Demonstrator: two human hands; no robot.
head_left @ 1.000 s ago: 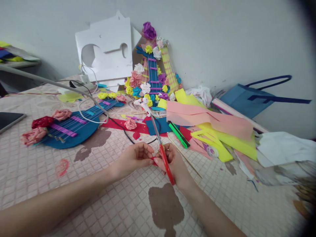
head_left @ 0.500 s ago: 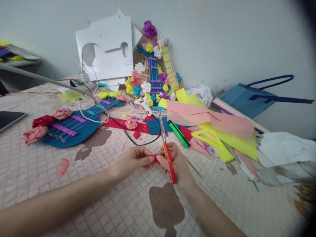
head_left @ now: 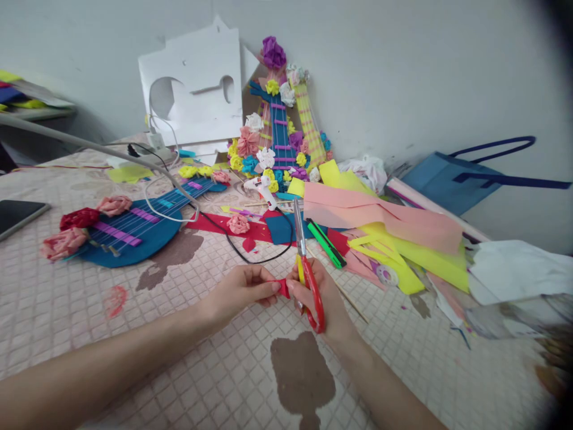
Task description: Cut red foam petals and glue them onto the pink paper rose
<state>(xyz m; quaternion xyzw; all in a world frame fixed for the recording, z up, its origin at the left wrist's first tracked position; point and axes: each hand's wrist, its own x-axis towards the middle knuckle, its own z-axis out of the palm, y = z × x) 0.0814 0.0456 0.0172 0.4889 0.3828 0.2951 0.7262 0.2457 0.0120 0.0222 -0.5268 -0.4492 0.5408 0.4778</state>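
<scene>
My left hand (head_left: 244, 289) and my right hand (head_left: 324, 298) meet low in the middle, over a pink tiled cloth (head_left: 188, 358). Both pinch a small red paper piece (head_left: 282, 287) between their fingertips. My right hand also grips red-handled scissors (head_left: 308, 280), whose closed blades point up and away from me. Both hands are closed.
A blue paper guitar with paper roses (head_left: 120, 230) lies at the left, another decorated guitar (head_left: 277, 131) leans on the wall. A glue gun (head_left: 262, 188), black cable (head_left: 250, 254), green cutter (head_left: 325, 243), pink and yellow sheets (head_left: 394, 233), a blue bag (head_left: 452, 176) and a dark tablet (head_left: 18, 215) surround me.
The scissors have swung from leaning left to nearly upright, and the handle has shifted right. Both hands stayed together on the red piece.
</scene>
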